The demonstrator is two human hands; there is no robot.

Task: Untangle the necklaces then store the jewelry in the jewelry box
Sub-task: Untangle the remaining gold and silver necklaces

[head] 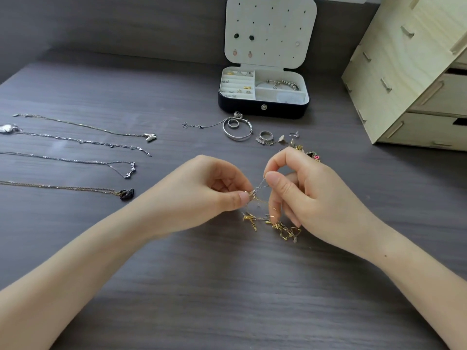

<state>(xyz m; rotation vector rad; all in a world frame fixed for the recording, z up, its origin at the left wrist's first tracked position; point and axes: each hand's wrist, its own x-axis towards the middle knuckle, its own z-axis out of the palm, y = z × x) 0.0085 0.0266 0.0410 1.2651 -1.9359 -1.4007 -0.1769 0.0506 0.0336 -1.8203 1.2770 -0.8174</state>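
A knot of gold and silver chains (274,223) hangs between my hands just above the grey table. My left hand (207,193) pinches the tangle at its left end with thumb and forefinger. My right hand (303,188) pinches a thin silver strand a little higher, thumb against forefinger. Several necklaces lie stretched out in rows at the left, among them a black swan pendant chain (126,194) and a silver one with a white pendant (150,137). The jewelry box (264,108) stands open at the back, earrings pinned in its lid.
Loose pieces lie in front of the box: a silver bangle (237,131), a ring (265,135), small earrings (290,138) and colourful charms (313,155) behind my right hand. A pale wooden drawer unit (409,79) fills the right back corner.
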